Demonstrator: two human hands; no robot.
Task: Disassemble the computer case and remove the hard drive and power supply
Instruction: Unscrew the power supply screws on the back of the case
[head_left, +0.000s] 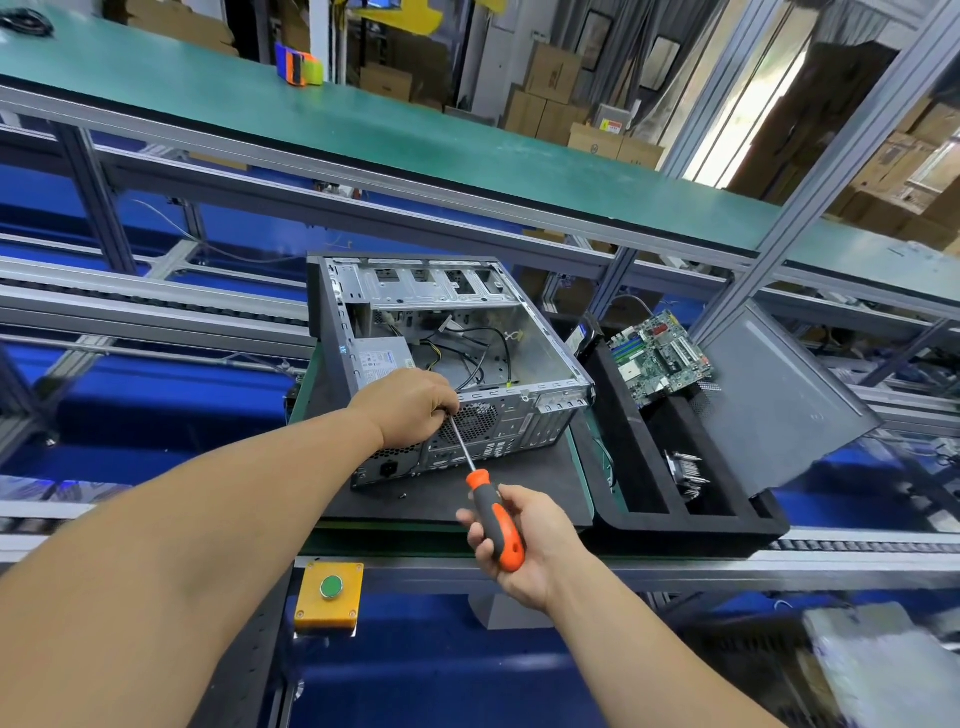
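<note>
While the head camera looks down on the line, the computer case (447, 358) lies on its side, open face up, on a dark mat (519, 493) at the middle of the worktop (675, 561), its rear panel toward the near edge. Inside it, the power supply (382, 359) sits in the left rear corner, with loose black cables (483, 348) across the case floor; the hard drive cannot be made out. The left hand (410, 408) rests on the top rear edge of the case, fingers curled and pinching the screwdriver shaft (460, 441) near its tip at the fan grille. The right hand (519, 540) is closed round the orange and grey handle of the screwdriver (493, 519), held clear of the case above the near edge. A small dark screw (402, 496) lies on the mat just before the rear panel. To the right, touching the mat, a black foam tray (727, 525) holds a motherboard (660, 356) at its far end and a finned heatsink (688, 470) nearer; a grey side panel (779, 395) leans along its right side. A yellow box with a green button (331, 587) is fixed below the near edge.
</note>
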